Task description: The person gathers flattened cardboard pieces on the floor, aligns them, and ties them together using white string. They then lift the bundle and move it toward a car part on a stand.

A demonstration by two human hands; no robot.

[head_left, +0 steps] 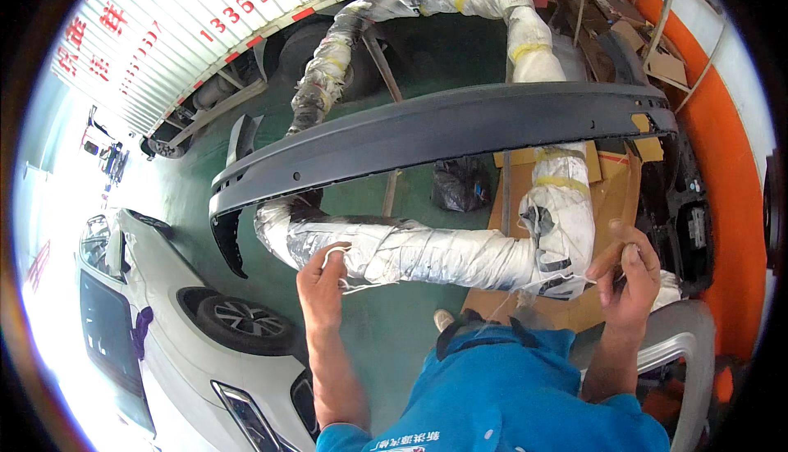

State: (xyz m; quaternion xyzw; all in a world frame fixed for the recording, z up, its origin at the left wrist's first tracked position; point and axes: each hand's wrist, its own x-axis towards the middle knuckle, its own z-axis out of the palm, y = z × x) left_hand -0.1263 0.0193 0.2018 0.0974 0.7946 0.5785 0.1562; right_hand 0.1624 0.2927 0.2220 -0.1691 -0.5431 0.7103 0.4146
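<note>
My left hand (323, 288) is closed in a pinch on a thin white cord (361, 287), which loops out beside the fingertips. At the right, my right hand (630, 281) also pinches white cord, and a strand runs from its fingers toward the middle. Whether one single cord spans both hands I cannot tell. Just beyond my hands is a stand (443, 253) wrapped in white and grey material with yellow tape bands. A long dark grey car bumper (427, 128) lies across this padded frame, apart from both hands.
A white car (164, 321) stands at the left, and a white ribbed truck body (222, 9) at the back left. Flattened cardboard (611, 214) and a black bag (461, 184) lie on the green floor. Dark car parts (685, 222) line the orange wall (743, 230). A grey panel (694, 345) is near my right arm.
</note>
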